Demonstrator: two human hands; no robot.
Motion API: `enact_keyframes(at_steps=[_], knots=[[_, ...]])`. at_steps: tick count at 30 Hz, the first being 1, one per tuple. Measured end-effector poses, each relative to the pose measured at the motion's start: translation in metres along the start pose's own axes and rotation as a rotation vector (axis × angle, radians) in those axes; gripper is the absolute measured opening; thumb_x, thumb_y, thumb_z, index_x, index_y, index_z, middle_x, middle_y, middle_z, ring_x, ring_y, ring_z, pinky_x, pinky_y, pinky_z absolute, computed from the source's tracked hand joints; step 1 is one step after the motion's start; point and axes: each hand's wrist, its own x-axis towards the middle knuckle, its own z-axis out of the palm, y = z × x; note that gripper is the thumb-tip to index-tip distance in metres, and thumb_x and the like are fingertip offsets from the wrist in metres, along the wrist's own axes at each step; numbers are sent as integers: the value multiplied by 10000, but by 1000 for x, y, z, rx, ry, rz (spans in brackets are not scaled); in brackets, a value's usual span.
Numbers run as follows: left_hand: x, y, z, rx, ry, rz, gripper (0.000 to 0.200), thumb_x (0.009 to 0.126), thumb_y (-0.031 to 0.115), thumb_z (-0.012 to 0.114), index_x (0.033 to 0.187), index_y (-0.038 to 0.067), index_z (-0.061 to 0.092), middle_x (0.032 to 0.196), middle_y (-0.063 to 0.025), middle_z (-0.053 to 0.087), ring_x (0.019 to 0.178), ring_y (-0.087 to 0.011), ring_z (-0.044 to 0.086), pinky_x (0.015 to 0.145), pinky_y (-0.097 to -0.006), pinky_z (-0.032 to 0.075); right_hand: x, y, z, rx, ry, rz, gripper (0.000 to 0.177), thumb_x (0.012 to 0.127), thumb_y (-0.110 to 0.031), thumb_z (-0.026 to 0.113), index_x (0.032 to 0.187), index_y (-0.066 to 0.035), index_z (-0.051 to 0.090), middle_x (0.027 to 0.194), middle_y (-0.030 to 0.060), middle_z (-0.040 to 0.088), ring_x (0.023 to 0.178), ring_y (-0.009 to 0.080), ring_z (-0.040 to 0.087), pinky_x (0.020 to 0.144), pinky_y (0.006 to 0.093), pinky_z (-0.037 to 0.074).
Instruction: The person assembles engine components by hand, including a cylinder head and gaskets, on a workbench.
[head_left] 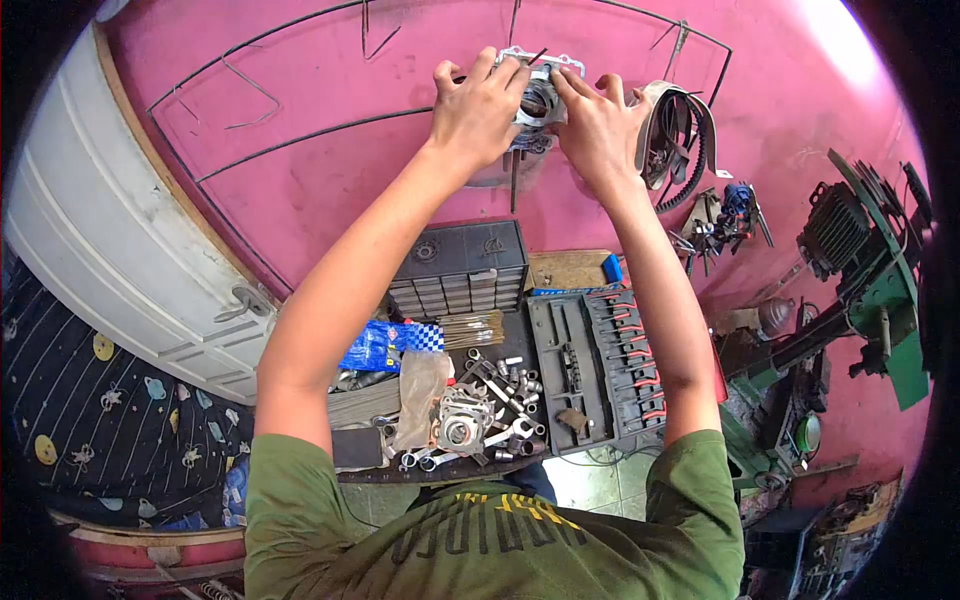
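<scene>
Gaskets (541, 118) at a wire rack (300, 148) on a pink wall (300, 80), touched by left hand (478, 115) and right hand (603, 125); cannot tell if fingers clamp. Below, tool-strewn bench (513, 338); leftward, white door (130, 200).

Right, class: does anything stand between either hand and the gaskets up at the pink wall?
Nothing visible does. The left hand and right hand both have fingers at the gaskets, one on each side. The belts hang beside the right hand, not in between.
</scene>
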Motion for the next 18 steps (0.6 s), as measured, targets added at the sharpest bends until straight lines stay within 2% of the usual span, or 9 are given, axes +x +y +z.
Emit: enact_keyframes(at_steps=[4, 6, 13, 18], knots=[[0, 0, 14, 4, -9, -4, 712, 750, 321, 860, 1404, 174, 617, 1393, -5, 582, 1380, -215, 451, 997, -593, 314, -1, 0, 10, 7, -6, 3, 584, 738, -126, 795, 1310, -190, 696, 1318, -56, 698, 1168, 262, 601, 998, 664, 370], [0, -1, 18, 1, -19, -8, 706, 752, 320, 862, 1398, 174, 618, 1383, -3, 585, 1374, -212, 452, 993, -593, 322, -1, 0, 13, -36, -48, 22, 683, 710, -280, 893, 1355, -256, 669, 1380, -99, 675, 1188, 266, 602, 990, 634, 395], [-6, -7, 33, -80, -18, -20, 727, 746, 349, 875, 1403, 178, 617, 1380, 0, 586, 1371, -199, 451, 982, -586, 331, -3, -2, 25, 14, -81, 26, 703, 698, -262, 897, 1361, -252, 663, 1369, -91, 679, 1180, 277, 606, 999, 641, 394], [-13, -9, 38, -57, 19, 21, 760, 746, 370, 878, 1423, 157, 606, 1377, 9, 591, 1371, -192, 443, 957, -547, 325, -6, -3, 29, 36, -44, 16, 719, 688, -264, 900, 1368, -252, 668, 1360, -99, 687, 1154, 275, 614, 1006, 633, 393]])
